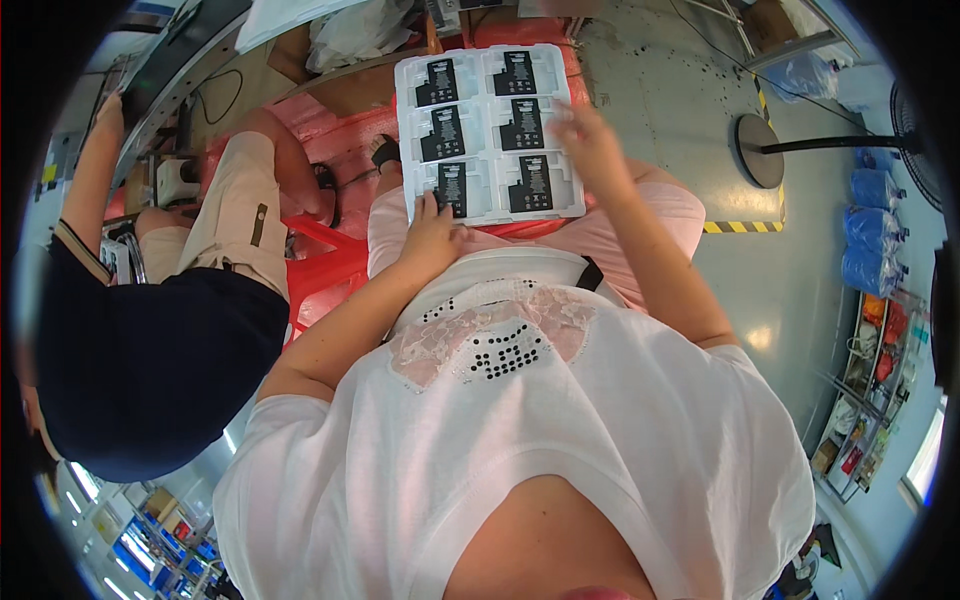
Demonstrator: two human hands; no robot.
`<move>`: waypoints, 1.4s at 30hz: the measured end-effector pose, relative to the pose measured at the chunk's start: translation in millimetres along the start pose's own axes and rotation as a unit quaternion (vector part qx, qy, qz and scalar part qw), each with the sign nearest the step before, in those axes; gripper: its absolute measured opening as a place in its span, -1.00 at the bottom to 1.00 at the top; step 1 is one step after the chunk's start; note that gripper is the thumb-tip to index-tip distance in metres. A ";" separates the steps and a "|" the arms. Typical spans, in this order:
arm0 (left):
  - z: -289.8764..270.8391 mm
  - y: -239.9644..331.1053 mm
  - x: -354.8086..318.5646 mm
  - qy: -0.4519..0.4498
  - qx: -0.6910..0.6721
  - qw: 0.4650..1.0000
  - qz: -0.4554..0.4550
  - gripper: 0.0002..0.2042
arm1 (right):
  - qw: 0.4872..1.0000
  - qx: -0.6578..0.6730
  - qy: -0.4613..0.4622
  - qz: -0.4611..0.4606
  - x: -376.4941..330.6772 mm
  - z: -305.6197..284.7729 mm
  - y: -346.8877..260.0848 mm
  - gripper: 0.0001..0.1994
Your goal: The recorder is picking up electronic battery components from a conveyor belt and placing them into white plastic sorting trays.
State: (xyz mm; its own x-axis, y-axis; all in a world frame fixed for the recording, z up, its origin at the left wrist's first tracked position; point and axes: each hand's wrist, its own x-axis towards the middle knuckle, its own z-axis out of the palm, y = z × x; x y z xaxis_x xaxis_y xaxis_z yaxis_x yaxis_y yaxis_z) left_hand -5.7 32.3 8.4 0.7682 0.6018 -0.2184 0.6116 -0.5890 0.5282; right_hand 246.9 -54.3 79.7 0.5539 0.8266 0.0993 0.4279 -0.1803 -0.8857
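A white plastic tray with moulded compartments lies across my lap. Flat black batteries with white print, among them the far-left one and the near-right one, sit in its two columns. My left hand is closed at the near-left corner, fingers over the rim and beside the near-left battery. Over the right edge is my right hand, next to the middle-right battery. Motion smears its fingers, so their grip is unclear.
At my left sits a co-worker in a dark top, an arm stretched forward. Red plastic covering lies under and around the tray. To the right stand a floor fan with a round base, blue water bottles and a loaded shelf.
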 end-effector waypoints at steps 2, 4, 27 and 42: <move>11.2 -9.5 -11.3 0.034 0.102 0.994 0.036 -0.50 | 0.993 0.091 0.054 0.057 40.9 -21.2 -37.8 -0.67; -18.2 15.1 -10.3 0.071 0.101 0.992 0.025 -0.57 | 0.954 0.280 0.085 0.071 80.6 -37.7 -56.0 -0.61; -83.6 34.4 21.1 0.110 -0.341 0.921 -0.151 -0.47 | 0.865 0.460 -0.182 0.082 31.9 -41.7 -107.1 -0.54; -134.2 -12.1 -19.9 0.302 -0.557 0.768 -0.094 -0.68 | 0.769 0.500 -0.232 0.325 -40.1 2.9 35.0 -0.53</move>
State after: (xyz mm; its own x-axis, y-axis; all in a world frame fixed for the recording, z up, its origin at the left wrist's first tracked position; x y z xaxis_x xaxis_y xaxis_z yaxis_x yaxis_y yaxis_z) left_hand -53.8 99.9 116.5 0.2532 0.9580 -0.1347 -0.0995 0.1643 0.9814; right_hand 237.5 -92.2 43.4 0.0057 0.8783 -0.4781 -0.7225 -0.3269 -0.6091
